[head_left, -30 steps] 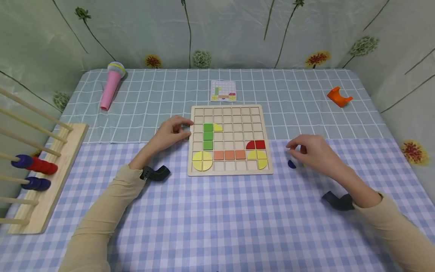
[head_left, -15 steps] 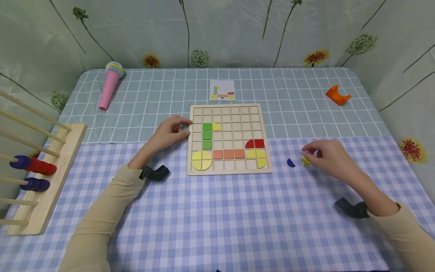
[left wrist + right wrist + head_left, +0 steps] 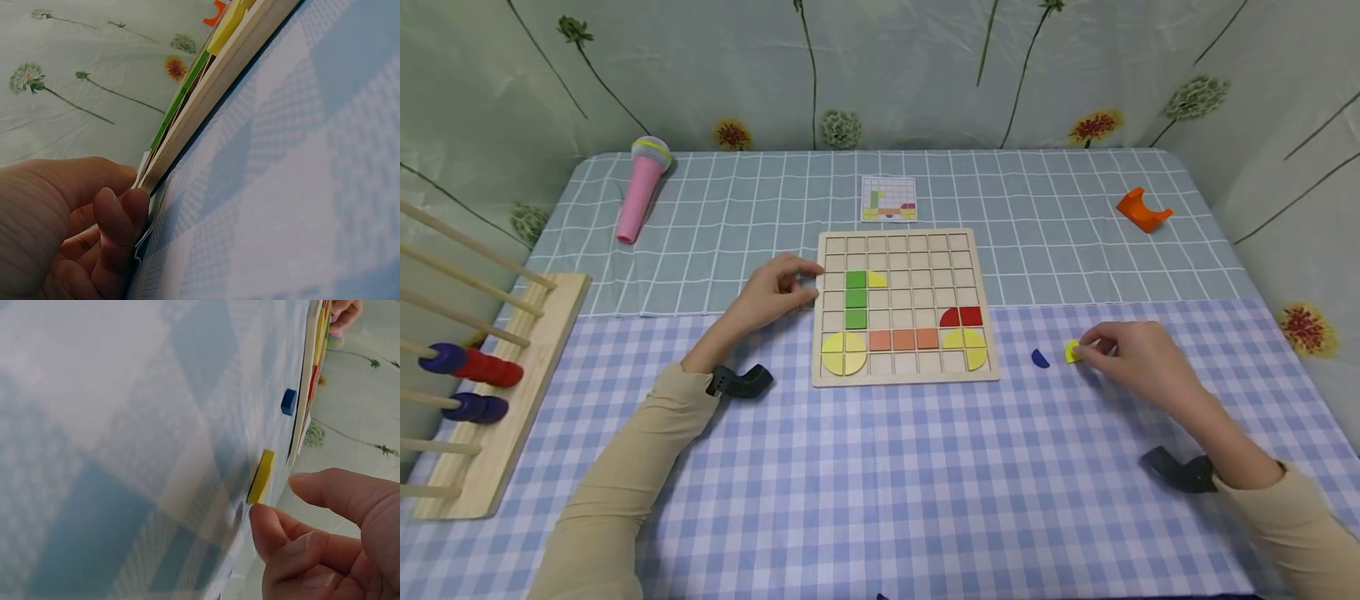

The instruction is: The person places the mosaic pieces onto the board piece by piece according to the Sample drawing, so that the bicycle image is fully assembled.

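A square wooden grid board (image 3: 917,373) lies on the cloth, with green, yellow, orange and red flat pieces set in its cells. My left hand (image 3: 772,292) rests at the board's left edge, its thumb and index fingertips against the side; the left wrist view shows the fingertips (image 3: 134,203) right at the wood. To the right of the board, my right hand (image 3: 1131,358) reaches a yellow quarter-round piece (image 3: 1071,352). In the right wrist view, one fingertip meets the end of the yellow piece (image 3: 261,477), while the thumb stands apart from it. A dark blue half-round piece (image 3: 1040,358) lies nearby.
Behind the board lies a small pattern card (image 3: 889,199). A pink toy microphone (image 3: 642,192) is at the back left, an orange curved piece (image 3: 1142,211) at the back right. At the far left stands a wooden rack (image 3: 512,417) with rods and coloured beads.
My right hand has moved right and toward the near side, past the blue piece, down to the yellow piece, which now shows more fully. My left hand has stayed at the board's edge.
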Motion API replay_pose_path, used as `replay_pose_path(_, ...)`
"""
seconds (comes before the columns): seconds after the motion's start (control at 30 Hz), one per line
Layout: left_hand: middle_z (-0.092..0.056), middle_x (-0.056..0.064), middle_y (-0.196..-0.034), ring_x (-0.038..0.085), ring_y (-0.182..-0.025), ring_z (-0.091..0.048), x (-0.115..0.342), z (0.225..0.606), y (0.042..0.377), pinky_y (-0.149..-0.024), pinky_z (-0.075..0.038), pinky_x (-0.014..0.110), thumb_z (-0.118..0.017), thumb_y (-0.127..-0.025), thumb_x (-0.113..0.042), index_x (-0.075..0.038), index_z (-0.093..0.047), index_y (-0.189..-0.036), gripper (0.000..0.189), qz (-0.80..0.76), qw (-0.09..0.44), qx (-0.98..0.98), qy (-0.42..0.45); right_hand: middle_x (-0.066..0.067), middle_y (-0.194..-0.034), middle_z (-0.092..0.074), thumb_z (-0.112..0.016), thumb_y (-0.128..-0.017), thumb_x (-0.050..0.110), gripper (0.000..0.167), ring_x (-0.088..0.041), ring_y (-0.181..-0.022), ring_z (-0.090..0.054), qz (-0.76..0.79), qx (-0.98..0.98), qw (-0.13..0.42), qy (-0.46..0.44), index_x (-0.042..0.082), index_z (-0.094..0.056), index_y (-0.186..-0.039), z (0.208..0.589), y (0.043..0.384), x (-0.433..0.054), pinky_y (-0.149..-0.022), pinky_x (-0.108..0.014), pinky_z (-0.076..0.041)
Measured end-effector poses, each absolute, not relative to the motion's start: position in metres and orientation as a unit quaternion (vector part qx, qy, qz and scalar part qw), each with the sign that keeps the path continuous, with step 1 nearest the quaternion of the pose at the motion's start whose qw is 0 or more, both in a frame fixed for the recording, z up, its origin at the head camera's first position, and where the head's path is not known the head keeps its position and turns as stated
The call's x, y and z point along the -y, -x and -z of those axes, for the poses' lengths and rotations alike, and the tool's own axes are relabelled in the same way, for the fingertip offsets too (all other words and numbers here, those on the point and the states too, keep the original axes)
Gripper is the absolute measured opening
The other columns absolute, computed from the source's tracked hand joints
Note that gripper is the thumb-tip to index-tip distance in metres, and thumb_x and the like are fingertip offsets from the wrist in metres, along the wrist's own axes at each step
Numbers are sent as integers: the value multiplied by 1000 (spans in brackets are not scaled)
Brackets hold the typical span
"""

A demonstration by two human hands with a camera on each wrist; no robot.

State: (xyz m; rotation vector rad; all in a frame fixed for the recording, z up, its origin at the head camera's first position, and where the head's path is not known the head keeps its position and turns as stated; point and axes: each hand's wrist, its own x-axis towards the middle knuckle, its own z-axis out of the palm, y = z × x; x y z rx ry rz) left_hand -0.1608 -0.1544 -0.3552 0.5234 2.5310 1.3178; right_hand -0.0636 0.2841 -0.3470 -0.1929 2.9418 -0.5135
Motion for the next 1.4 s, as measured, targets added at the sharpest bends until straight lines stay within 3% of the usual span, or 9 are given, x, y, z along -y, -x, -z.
replay_pose_path(0.73,-53,22,-112,0,-56,-46,155,354,160,-52,-39,14,-58,-89,-2,7,-56,-121,34,-448,118,-867,-183,-9,-76,-66,-71,-75,12,20,-15,-63,-51,154,-978,81,114,0,-70,-91,350,74,-258,-58,-24,-41)
replay_pose_path(1.4,-54,22,-111,0,-56,-47,155,353,159,-53,-39,14,-58,-89,-1,7,-56,-121,33,-447,115,-867,-188,-6,-77,-64,-72,-77,15,18,-15,-64,-47,161,-975,77,135,4,-70,-92,339,70,-219,-56,-23,-39)
